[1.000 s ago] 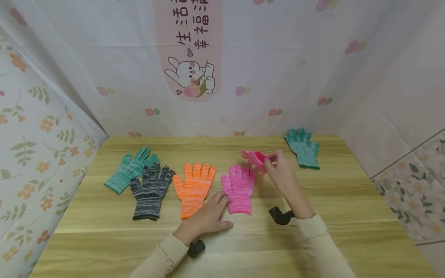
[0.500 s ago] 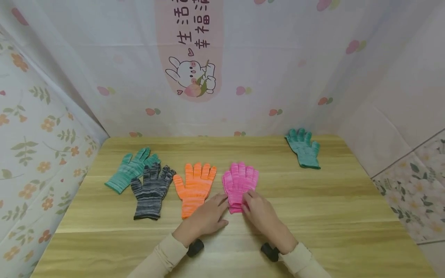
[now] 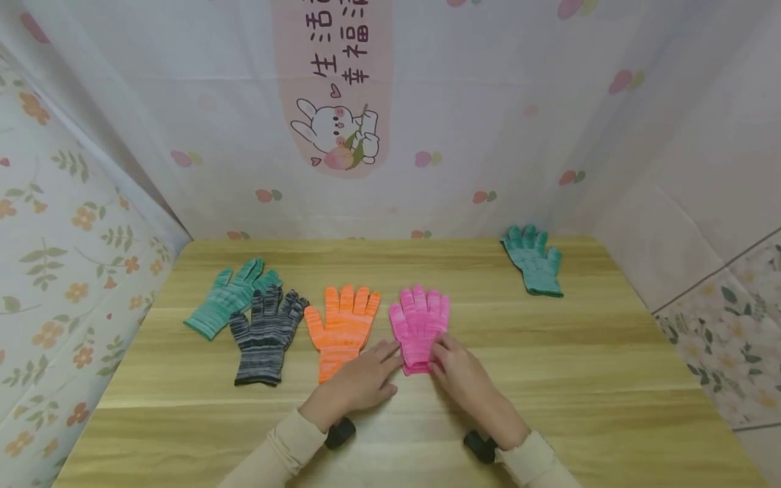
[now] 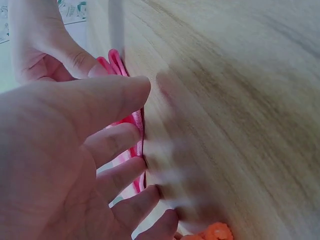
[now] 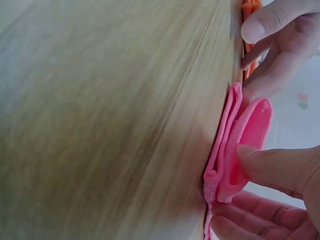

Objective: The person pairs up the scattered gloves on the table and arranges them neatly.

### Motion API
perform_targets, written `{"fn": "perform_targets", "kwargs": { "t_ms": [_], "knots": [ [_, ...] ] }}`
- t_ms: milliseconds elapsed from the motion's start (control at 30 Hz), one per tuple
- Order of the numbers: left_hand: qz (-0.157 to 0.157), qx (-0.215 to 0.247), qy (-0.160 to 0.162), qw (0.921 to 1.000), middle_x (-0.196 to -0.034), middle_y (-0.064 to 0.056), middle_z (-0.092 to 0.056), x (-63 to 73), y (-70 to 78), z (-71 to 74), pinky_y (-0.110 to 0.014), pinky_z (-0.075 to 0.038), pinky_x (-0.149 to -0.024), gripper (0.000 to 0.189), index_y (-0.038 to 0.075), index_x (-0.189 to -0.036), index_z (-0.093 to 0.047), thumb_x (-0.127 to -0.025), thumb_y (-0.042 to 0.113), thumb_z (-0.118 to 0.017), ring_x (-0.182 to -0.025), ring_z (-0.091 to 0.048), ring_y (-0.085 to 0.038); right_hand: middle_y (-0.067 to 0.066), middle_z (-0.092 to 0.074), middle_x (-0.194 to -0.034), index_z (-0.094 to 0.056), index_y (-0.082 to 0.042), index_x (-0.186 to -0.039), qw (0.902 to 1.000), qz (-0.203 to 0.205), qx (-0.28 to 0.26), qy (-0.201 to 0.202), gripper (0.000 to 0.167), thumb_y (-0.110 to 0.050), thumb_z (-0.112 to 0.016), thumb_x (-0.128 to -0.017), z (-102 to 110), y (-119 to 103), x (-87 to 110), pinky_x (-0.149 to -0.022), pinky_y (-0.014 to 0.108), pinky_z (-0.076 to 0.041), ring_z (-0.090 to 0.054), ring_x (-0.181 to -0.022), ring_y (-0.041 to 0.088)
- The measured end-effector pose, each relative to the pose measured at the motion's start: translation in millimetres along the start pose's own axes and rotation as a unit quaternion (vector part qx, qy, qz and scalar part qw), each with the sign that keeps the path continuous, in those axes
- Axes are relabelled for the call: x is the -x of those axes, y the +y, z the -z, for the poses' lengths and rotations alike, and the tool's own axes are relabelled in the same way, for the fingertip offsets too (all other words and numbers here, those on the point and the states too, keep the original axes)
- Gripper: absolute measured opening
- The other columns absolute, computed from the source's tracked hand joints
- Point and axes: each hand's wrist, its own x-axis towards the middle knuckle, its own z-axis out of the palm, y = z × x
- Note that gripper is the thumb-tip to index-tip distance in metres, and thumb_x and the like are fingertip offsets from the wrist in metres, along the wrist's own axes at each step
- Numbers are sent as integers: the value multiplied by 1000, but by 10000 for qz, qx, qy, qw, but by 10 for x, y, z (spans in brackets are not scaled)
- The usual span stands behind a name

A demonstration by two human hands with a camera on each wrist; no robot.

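Note:
Two pink knit gloves lie one on top of the other at the middle of the table. The upper pink glove (image 3: 421, 329) covers most of the lower pink glove (image 3: 416, 371), whose cuff peeks out at the near edge. My right hand (image 3: 462, 376) pinches the upper glove's cuff at its right side; in the right wrist view the thumb presses on the gaping cuff (image 5: 257, 125). My left hand (image 3: 356, 379) rests at the left of the pair with fingers extended. Its fingertips (image 4: 132, 165) touch the lower glove's edge in the left wrist view.
Left of the pink pair lies an orange glove (image 3: 342, 325), partly behind my left hand. Farther left, a black-and-grey glove (image 3: 262, 346) overlaps a green glove (image 3: 222, 301). Another green glove (image 3: 535, 263) lies at the back right, near the curtain (image 3: 464, 122).
My right hand has brought the upper pink glove down and left onto the other one, then shifted it slightly nearer and left into line. My left hand has barely moved.

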Motion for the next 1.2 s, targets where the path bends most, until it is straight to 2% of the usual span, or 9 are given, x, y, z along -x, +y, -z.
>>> {"fn": "perform_targets", "kwargs": {
  "t_ms": [267,433,500,567,667,733,833,933,1200],
  "knots": [
    [-26,-67,61,10000,-152,-6,-30,4,5,17,-41,-32,-110,46,14,-140,-43,-96,26,-47,-139,-30,-27,3,-55,-91,-63,-9,-80,9995,286,131,-21,10,-11,-73,-79,3,29,-2,-67,25,-52,-52,-76,10],
    [-119,173,266,9994,-147,-8,-37,-25,-16,16,-39,-35,-109,40,11,-138,-46,-99,18,-41,-135,-36,-26,0,-53,-89,-64,-10,-85,9985,439,320,-67,19,-24,-75,-78,41,62,-23,-65,26,-47,-46,-74,9],
    [-122,499,547,9972,-136,-11,-47,-64,-18,28,-37,-41,-104,34,4,-129,-50,-99,14,-40,-127,-45,-25,0,-54,-88,-65,-9,-88,9989,387,262,27,20,-25,-74,-79,66,70,-69,-65,27,-46,-46,-75,10],
    [-77,603,998,9932,-117,-11,-52,-125,-7,36,-33,-47,-95,25,0,-116,-53,-99,11,-40,-110,-51,-23,2,-55,-89,-66,-6,-91,9992,331,134,168,16,-19,-71,-82,88,75,-144,-68,29,-48,-49,-77,13],
    [40,208,1663,9858,-97,-7,-49,-247,48,44,-32,-46,-83,13,1,-100,-52,-96,10,-45,-92,-47,-20,7,-59,-97,-67,0,-98,9994,291,16,208,17,-10,-67,-84,107,80,-270,-79,32,-52,-55,-88,18],
    [96,-390,1845,9820,-99,-9,-51,-330,93,34,-32,-45,-87,18,-1,-103,-54,-93,14,-49,-94,-48,-21,13,-60,-108,-65,3,-106,9993,357,26,53,23,-7,-65,-85,98,92,-347,-89,37,-50,-57,-101,25],
    [68,-1072,1605,9812,-120,-13,-54,-416,150,10,-31,-41,-101,39,-5,-120,-53,-91,21,-54,-113,-51,-24,20,-53,-127,-57,7,-121,9980,471,92,-421,37,-7,-62,-87,72,111,-421,-102,43,-41,-50,-120,32],
    [110,-1417,1211,9824,-134,-15,-47,-451,180,-21,-30,-35,-108,55,-6,-133,-45,-92,29,-54,-126,-45,-24,24,-43,-138,-49,8,-129,9941,544,206,-911,45,-9,-58,-89,32,134,-447,-107,46,-34,-41,-129,37],
    [497,-1561,658,9843,-149,-3,-35,-461,169,-1,-38,-42,-102,60,9,-143,-36,-94,41,-48,-133,-38,-19,26,-37,-143,-41,9,-135,9855,515,709,-1451,48,-14,-49,-94,-14,82,-485,-111,46,-28,-34,-133,39]
  ]
}}
